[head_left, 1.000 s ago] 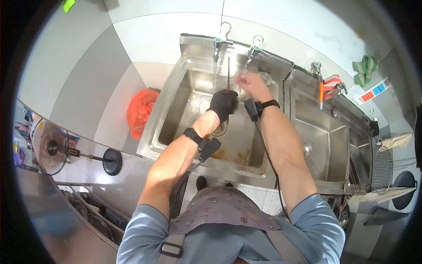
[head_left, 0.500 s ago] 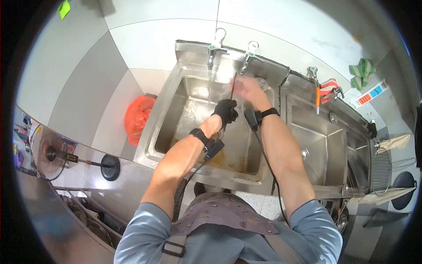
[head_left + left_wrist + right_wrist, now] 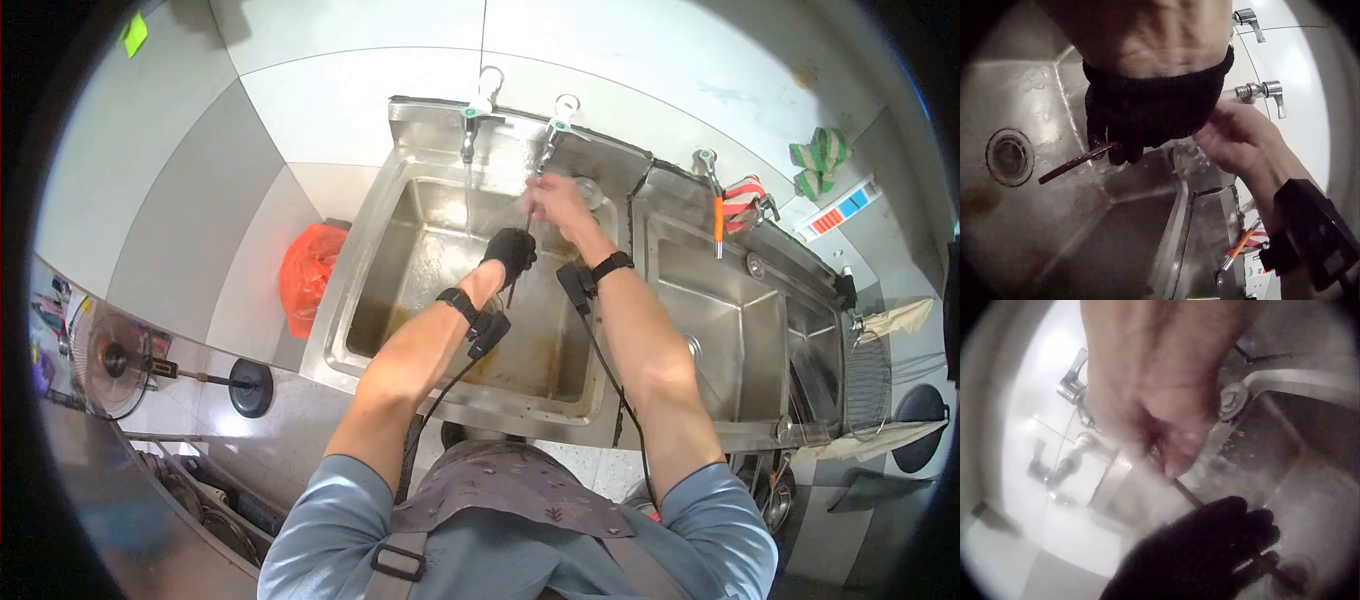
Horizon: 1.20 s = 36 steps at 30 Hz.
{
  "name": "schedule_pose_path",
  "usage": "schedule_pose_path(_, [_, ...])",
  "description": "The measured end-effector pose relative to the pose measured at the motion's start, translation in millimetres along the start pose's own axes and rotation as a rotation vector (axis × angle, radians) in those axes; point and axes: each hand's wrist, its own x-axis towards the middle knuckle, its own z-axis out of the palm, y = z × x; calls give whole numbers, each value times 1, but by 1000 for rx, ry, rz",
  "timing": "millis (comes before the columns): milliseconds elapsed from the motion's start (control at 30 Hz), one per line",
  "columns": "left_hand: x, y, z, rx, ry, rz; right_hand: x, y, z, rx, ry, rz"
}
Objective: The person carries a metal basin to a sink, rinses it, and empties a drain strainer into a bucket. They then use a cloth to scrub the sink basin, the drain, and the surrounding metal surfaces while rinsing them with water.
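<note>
My left hand, in a black glove, grips a thin dark reddish-brown stick, which looks like a chopstick, over the sink basin. One end of the stick sticks out below the glove. The bare right hand is just beyond the left, its fingers curled round the upper part of the stick under the right tap. Those fingers hide the stick's far end and are slightly blurred. Water runs from the left tap beside the hands.
A second sink basin adjoins on the right, with an orange-ended tap and a red-striped cloth behind it. At the left side sits an orange-red plastic bag. A drain lies in the basin floor.
The right hand has come from beside the stick onto its upper part, moving fast enough to blur. The stick has tipped from nearly upright to leaning right. The left hand keeps its grip.
</note>
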Motion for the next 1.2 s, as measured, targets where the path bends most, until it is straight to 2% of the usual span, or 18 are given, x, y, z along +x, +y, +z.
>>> schedule_pose_path(67, [6, 5, -4, 239, 94, 154, -1, -1, 0, 7, 32, -19])
schedule_pose_path(167, [10, 19, -6, 277, 230, 335, 1, -9, 0, -23, 56, -81])
schedule_pose_path(233, [-1, 40, -7, -42, 196, 22, -2, -17, -2, -13, 58, 6])
schedule_pose_path(300, [36, -2, -11, 276, 171, 202, 1, -18, -3, 12, 71, 11])
schedule_pose_path(367, [21, 24, -17, 654, 88, 130, 5, -15, -5, 38, 82, 18])
schedule_pose_path(467, [14, 46, -26, 793, 88, 164, 12, -12, -10, 144, -17, 6])
schedule_pose_path(567, [13, 57, -33, 775, 139, 239, 22, 0, -19, 357, -159, 1])
schedule_pose_path(600, [14, 61, -37, 860, 152, 293, 32, 9, -30, -24, -220, -310])
schedule_pose_path(633, [21, 63, -40, 963, 111, 297, 31, 14, -31, 22, -233, -294])
schedule_pose_path(667, [18, 67, -41, 820, 120, 257, 29, 19, -32, 68, -244, -277])
schedule_pose_path(700, [18, 69, -43, 680, 136, 223, 21, 0, -30, 529, -185, 66])
schedule_pose_path(733, [27, 59, -47, 484, 152, 289, 8, -11, -31, 366, -146, 11])
schedule_pose_path(833, [1, 78, -45, -151, 208, 106, 15, -10, -58, 322, -190, -40])
schedule_pose_path(933, [-1, 68, -47, 41, 220, 136, -3, -38, -67, 154, -16, -29])
schedule_pose_path(1000, [-19, 78, -48, 366, 289, 240, -5, -47, -76, -69, 129, -76])
schedule_pose_path(1100, [-26, 62, -54, 222, 296, 207, 0, -64, -84, -174, 232, -175])
schedule_pose_path(1167, [-25, 39, -63, 292, 321, 259, -9, -84, -70, -153, 289, -244])
schedule_pose_path(1200, [-30, 31, -66, 480, 357, 350, -13, -94, -63, -179, 321, -280])
